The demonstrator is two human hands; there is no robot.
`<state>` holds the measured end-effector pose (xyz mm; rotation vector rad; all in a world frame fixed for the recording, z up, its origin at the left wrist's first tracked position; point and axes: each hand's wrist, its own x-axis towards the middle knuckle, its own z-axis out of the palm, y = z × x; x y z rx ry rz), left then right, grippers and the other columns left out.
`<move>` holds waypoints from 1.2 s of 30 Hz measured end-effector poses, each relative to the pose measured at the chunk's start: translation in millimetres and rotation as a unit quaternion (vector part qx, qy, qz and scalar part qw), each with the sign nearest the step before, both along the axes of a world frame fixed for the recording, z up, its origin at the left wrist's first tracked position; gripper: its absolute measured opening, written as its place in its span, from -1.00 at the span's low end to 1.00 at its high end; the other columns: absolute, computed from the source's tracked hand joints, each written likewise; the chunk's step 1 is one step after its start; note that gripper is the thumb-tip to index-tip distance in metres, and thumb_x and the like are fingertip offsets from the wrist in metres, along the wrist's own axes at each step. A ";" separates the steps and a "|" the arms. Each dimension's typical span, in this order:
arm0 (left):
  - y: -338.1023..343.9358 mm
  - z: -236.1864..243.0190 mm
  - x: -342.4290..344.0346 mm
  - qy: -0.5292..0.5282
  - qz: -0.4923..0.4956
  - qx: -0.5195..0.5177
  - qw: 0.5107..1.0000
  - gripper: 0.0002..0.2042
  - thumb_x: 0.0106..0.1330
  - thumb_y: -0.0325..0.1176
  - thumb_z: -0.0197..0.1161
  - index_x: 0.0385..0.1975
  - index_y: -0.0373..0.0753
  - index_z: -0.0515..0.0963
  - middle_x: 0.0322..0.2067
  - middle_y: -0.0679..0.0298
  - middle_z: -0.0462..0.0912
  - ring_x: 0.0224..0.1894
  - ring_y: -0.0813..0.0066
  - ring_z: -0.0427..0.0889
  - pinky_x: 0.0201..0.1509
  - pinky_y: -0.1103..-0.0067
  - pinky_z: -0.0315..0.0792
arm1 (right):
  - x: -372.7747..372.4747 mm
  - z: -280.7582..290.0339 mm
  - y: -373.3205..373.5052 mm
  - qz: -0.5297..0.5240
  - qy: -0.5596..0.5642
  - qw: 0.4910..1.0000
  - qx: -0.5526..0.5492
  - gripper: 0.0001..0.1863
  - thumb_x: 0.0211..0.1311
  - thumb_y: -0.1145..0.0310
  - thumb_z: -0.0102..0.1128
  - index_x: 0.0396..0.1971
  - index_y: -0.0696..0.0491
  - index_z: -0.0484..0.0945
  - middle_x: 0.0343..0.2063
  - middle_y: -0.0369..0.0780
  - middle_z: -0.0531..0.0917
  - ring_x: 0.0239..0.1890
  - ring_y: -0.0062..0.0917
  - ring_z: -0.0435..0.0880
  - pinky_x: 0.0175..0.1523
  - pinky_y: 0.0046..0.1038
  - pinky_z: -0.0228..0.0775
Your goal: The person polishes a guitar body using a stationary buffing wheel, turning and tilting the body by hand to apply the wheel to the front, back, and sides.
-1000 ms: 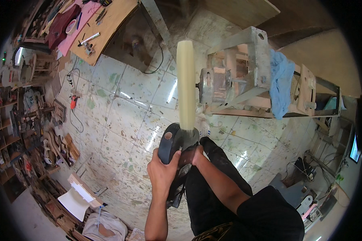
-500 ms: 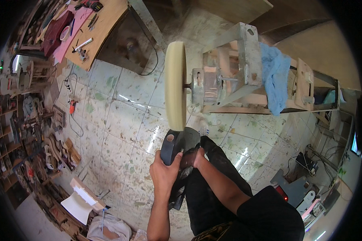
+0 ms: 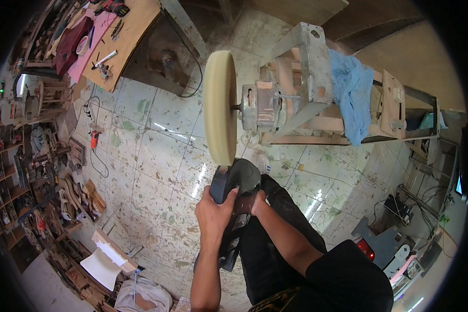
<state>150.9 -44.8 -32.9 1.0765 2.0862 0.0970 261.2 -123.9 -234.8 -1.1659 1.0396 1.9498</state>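
A glossy black piece with curved edges (image 3: 246, 175), which looks like a guitar body, is in both my hands. A round hole shows in its far edge, right below a pale buffing wheel (image 3: 219, 106). That edge meets or nearly meets the wheel's lower rim. My left hand (image 3: 213, 209) grips the left edge, its thumb on top. My right hand (image 3: 258, 203) is closed on the right side, by a dark reddish part; most of its fingers are hidden. The lower part of the piece lies against my dark trousers, partly covered by my left forearm.
A motor (image 3: 262, 106) on a metal frame (image 3: 317, 78) carries the wheel on its shaft. Blue cloth (image 3: 351, 96) drapes over the frame. A workbench (image 3: 135, 26) with tools stands at the far left. An orange tool with a cable (image 3: 94, 139) lies on the tiled floor.
My hands have tilted the black piece, so its holed edge now sits closer under the wheel and more of its glossy face shows. The wheel and motor appear slightly farther left in view.
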 end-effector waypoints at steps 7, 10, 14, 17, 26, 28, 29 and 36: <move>6.3 -3.4 28.7 -0.044 -0.058 0.031 0.997 -0.52 0.00 -0.01 0.39 -0.36 -0.38 0.52 -0.51 -0.16 0.62 -0.35 -0.14 0.63 -0.25 0.23 0.49 | 25.0 -41.5 -42.3 -0.082 0.013 0.996 0.036 -0.24 0.25 -0.08 -0.56 0.29 0.10 0.23 0.28 0.00 0.27 0.31 -0.06 0.24 0.38 0.01 0.00; -6.7 22.0 31.6 -0.055 -0.121 0.014 0.991 -0.45 -0.05 0.01 0.43 -0.25 -0.39 0.55 -0.47 -0.09 0.65 -0.35 -0.05 0.66 -0.24 0.31 0.50 | 37.8 -13.8 -38.7 -0.090 0.002 0.996 0.008 -0.30 0.28 -0.03 -0.52 0.28 0.05 0.25 0.26 -0.04 0.31 0.29 -0.17 0.30 0.37 -0.13 0.08; -42.5 82.5 19.9 -0.159 -0.141 0.084 0.974 -0.48 -0.07 -0.05 0.47 -0.25 -0.35 0.56 -0.45 -0.03 0.67 -0.36 0.10 0.70 -0.24 0.41 0.52 | 85.9 -21.6 -49.8 0.010 -0.053 0.987 0.152 -0.55 0.36 0.07 -0.27 0.03 0.03 0.43 -0.10 -0.12 0.57 -0.09 -0.24 0.56 0.01 -0.18 0.44; -65.8 120.2 10.4 -0.164 -0.139 0.129 0.968 -0.49 -0.08 -0.08 0.49 -0.22 -0.33 0.55 -0.46 -0.01 0.67 -0.39 0.10 0.70 -0.27 0.41 0.52 | 128.8 29.2 -21.2 0.142 -0.289 0.921 0.219 -0.73 0.31 0.19 0.00 -0.22 0.08 0.51 -0.44 -0.24 0.57 -0.45 -0.49 0.53 -0.39 -0.42 0.43; -92.4 238.9 -21.0 -0.116 -0.205 0.233 0.944 -0.52 -0.18 -0.10 0.52 -0.26 -0.19 0.57 -0.48 0.13 0.66 -0.38 0.10 0.66 -0.28 0.41 0.51 | 129.2 354.5 81.5 0.288 -0.480 0.241 0.792 -0.29 -0.20 0.11 0.53 -0.01 0.10 0.45 -0.25 -0.20 0.63 -0.24 -0.39 0.64 -0.11 -0.43 0.47; -84.3 260.8 -14.3 -0.136 -0.271 0.243 0.921 -0.53 -0.24 -0.15 0.56 -0.30 -0.21 0.59 -0.47 0.15 0.65 -0.38 0.20 0.68 -0.28 0.48 0.50 | 125.0 383.8 80.9 0.354 -0.371 0.175 0.841 -0.06 -0.42 0.12 0.65 0.09 0.08 0.38 -0.15 -0.12 0.62 -0.10 -0.30 0.63 0.07 -0.33 0.40; -82.8 259.3 -14.5 -0.147 -0.277 0.263 0.912 -0.52 -0.24 -0.13 0.57 -0.31 -0.20 0.58 -0.48 0.17 0.65 -0.39 0.21 0.68 -0.29 0.48 0.49 | 125.1 382.9 78.9 0.351 -0.368 0.161 0.846 -0.06 -0.42 0.12 0.65 0.09 0.08 0.38 -0.15 -0.12 0.62 -0.10 -0.30 0.63 0.07 -0.33 0.40; -83.4 281.1 -25.8 -0.173 -0.253 0.317 0.897 -0.51 -0.26 -0.11 0.57 -0.31 -0.19 0.58 -0.49 0.20 0.65 -0.43 0.26 0.66 -0.30 0.52 0.46 | 123.5 390.5 57.2 0.283 -0.405 0.244 0.835 -0.30 -0.51 0.14 0.71 -0.27 0.13 0.56 -0.38 -0.22 0.67 -0.35 -0.51 0.67 -0.20 -0.49 0.48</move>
